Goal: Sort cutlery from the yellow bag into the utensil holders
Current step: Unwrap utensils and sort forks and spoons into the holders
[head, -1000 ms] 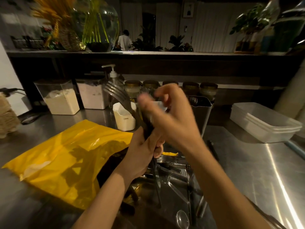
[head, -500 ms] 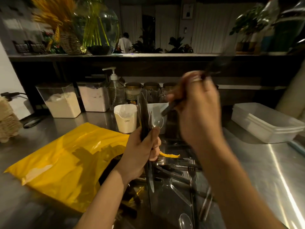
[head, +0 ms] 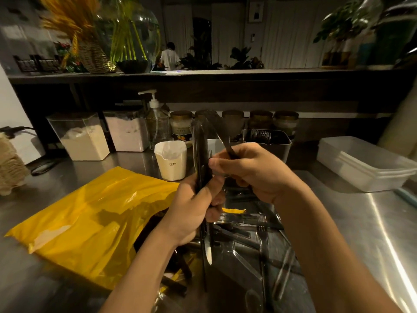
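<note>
**Head view.** The left hand grips a bundle of dark cutlery. Its long axis is upright, and a knife tip points down below the fist. The right hand, just right of the bundle and seemingly touching it, pinches a single dark piece. The blurred upper end of the piece curves up and left over the bundle, and its kind cannot be told.

The holders stand beyond the hands. A white holder is ahead and left of the left hand. A dark holder, already carrying cutlery, is just ahead of the right hand, so the right hand is judged the nearer to it.

Loose cutlery lies on the bench beneath both hands. The bag lies left of the left hand.
</note>
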Motion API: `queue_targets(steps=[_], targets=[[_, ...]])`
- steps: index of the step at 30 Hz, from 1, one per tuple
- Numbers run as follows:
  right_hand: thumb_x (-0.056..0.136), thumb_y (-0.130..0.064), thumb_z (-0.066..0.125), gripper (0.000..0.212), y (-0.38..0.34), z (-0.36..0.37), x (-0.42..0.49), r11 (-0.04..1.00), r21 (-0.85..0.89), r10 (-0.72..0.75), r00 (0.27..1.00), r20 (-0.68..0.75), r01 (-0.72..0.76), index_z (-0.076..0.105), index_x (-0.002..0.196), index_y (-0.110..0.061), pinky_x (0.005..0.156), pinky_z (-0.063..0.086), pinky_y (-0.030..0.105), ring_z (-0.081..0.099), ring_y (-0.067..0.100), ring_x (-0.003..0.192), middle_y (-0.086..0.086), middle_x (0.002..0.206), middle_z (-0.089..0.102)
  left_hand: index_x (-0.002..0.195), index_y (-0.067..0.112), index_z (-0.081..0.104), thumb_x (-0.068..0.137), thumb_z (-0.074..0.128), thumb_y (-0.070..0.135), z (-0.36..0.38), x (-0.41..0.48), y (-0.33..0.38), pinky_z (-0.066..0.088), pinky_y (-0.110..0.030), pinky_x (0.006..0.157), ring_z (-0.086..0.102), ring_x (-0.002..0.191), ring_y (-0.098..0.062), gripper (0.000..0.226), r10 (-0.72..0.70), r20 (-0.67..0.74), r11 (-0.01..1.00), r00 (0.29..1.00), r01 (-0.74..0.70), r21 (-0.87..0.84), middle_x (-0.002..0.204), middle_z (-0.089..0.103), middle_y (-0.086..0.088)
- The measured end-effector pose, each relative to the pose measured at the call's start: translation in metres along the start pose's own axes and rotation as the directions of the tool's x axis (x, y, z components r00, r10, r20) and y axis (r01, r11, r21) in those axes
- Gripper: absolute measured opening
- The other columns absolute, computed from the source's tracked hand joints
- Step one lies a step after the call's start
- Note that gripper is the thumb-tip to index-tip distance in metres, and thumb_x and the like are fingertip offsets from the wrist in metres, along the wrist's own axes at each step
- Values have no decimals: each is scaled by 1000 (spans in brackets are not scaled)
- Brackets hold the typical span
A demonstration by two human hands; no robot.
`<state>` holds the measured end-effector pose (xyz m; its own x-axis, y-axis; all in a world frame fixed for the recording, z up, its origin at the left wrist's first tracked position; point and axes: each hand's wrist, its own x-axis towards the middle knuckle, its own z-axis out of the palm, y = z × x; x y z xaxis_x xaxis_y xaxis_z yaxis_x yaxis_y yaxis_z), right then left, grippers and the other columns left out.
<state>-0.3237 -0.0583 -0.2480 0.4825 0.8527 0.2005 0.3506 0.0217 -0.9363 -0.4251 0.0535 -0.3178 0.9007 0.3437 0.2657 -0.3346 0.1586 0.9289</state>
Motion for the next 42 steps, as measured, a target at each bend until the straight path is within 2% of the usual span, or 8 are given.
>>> queue_targets(steps=[6,9,13,17,21,33,37,42], targets=[[104,-13,50,17,-12,-2,0,950,242,-104,930,-352,198,64,95,-19,69,41,27,55,18,77,7,90,63,78,10,51,86,62,25,-1,-1,4,30,-18,40,36,46,-6,20,-8,-13,999,1000,8,32,60,37,3],[109,-30,38,17,-20,-4,1,714,603,-60,890,-453,355,52,112,-21,96,51,49,73,22,98,1,94,72,80,9,54,86,63,26,-2,-2,5,30,-18,39,36,45,-6,20,-40,1,997,999,39,63,58,40,4],[108,-44,34,30,-32,-23,-9,491,684,-75,808,-584,540,47,119,-19,83,50,38,51,11,62,-3,71,53,84,10,54,88,61,29,-5,-2,4,29,-18,39,35,45,-6,21,-67,5,997,998,67,48,58,41,7],[101,-46,49,30,-24,-28,-14,717,539,-242,883,-403,443,55,98,-17,51,26,21,31,8,58,-5,71,40,87,9,51,92,57,30,-4,1,0,24,-21,40,28,46,-9,23,-49,-58,997,997,53,63,60,39,4],[92,-15,68,14,-11,-12,-4,975,155,-134,980,-150,157,60,82,-8,42,29,17,37,8,49,-3,59,45,90,10,55,101,51,26,-8,6,1,25,-19,38,28,45,-7,20,-35,-174,996,984,21,-82,60,35,6],[88,-37,77,30,11,-2,-3,947,-321,145,911,387,-14,69,87,-9,52,39,23,49,8,58,-5,67,56,81,22,58,102,51,42,-43,18,20,28,-17,39,29,40,-3,30,-75,-474,797,877,-233,-557,54,35,10],[92,-34,71,29,16,5,-1,951,-306,160,918,363,-45,69,95,-6,49,37,20,48,6,59,-7,71,60,80,21,58,99,52,44,-47,17,19,29,-17,39,29,41,-3,30,-61,-457,748,887,-262,-609,55,36,11],[105,-34,49,32,6,-16,4,972,235,73,980,-185,-28,64,96,-7,68,43,26,53,12,74,5,85,57,82,22,57,100,50,44,-45,19,16,27,-17,39,28,42,-3,30,-84,-464,811,882,-210,-546,56,35,10]])
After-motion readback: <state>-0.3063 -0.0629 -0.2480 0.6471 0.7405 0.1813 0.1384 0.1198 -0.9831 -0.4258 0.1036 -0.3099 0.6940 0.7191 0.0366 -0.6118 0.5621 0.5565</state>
